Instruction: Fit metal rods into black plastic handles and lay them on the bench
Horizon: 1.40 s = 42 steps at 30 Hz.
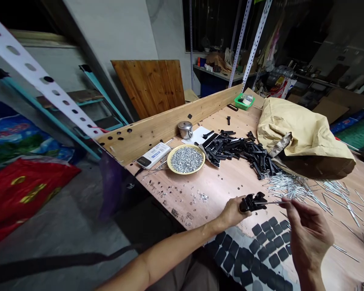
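Note:
My left hand (233, 211) is wrapped round several black plastic parts (251, 202) above the front of the table. Between thumb and fingers, my right hand (310, 226) pinches a thin metal rod (274, 202). The rod's far end reaches the black parts; whether it sits inside one of them I cannot tell. Beyond my hands lies a heap of black plastic pieces (245, 148). Beside it is a spread of loose silver rods (294, 186). Below my hands are rows of black rounded-square pads (262, 254).
A yellow bowl (169, 162) holds small metal nuts, and loose nuts (202, 197) lie nearby. Behind stand a lidded metal cup (185, 129) and a white device (154, 155). A large paper sack (297, 121) and a green basket (244, 106) are farther right. A wooden board (170, 115) edges the table.

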Tool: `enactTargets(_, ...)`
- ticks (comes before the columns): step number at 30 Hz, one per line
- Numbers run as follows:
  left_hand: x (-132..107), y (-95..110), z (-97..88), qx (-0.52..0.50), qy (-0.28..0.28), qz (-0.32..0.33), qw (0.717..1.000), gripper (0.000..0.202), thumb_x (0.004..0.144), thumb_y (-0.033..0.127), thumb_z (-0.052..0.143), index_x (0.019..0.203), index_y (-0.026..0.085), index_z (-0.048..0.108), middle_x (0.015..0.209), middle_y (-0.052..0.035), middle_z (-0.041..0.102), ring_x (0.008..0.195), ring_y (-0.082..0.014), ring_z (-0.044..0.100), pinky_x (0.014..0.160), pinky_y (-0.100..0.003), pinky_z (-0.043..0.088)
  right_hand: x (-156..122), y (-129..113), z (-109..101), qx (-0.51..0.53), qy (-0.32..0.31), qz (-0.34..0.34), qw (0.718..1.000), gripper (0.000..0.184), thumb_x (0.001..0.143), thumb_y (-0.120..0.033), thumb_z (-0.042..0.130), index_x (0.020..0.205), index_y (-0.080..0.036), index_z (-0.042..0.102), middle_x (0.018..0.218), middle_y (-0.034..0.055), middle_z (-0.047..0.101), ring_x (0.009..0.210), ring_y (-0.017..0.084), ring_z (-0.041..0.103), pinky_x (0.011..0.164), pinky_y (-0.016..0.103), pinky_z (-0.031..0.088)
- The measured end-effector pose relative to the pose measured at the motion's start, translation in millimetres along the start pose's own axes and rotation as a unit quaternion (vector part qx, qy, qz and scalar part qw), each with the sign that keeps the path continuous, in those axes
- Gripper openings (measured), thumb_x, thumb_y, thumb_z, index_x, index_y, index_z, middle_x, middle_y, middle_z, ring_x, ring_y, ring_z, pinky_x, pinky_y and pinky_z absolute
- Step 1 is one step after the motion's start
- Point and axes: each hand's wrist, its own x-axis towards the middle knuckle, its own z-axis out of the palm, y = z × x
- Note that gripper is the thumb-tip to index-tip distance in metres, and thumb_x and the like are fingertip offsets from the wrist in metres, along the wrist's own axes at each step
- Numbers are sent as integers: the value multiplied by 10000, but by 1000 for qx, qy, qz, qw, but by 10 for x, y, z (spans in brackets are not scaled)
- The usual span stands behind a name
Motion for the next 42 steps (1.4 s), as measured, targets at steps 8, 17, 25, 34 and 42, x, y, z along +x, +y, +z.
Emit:
enactTargets(8,-35,87,11,18,-9,35,999,300,599,94,638,888,151,693,799,3,704,729,-178,602,648,-231,445,-20,172,56,-83,-157,-143,974,67,766,-261,656,817,-219,670,769,13,708,704,164,663,681,311,543)
enactTargets(17,-38,163,-86,-248,-69,-84,963,382,532,242,793,880,115,701,716,-24,655,639,-135,584,678,-277,479,45,310,-63,-171,-96,51,979,485,725,-533,620,1087,-211,644,1119,113,642,965,265,598,762,399,489)
enactTargets(25,38,69,17,-116,-92,23,989,654,639,389,760,1207,149,542,1035,-111,617,993,-251,567,919,-386,437,-277,798,242,144,-223,359,895,520,655,-652,611,860,-180,689,834,80,712,879,276,642,730,400,513)
enactTargets(34,197,106,-99,-51,-142,71,986,595,702,282,697,1251,152,510,1230,-121,489,1150,-259,473,1011,-364,375,-269,728,378,167,-77,316,931,485,634,-560,681,941,-185,656,962,68,708,1012,243,606,879,376,466)
enactTargets(42,232,64,-105,-102,-81,42,991,598,645,154,696,1225,171,549,1229,-87,564,1169,-250,475,1035,-370,328,-326,872,437,182,-134,350,909,493,636,-564,673,932,-170,670,908,71,719,887,244,654,745,347,523)
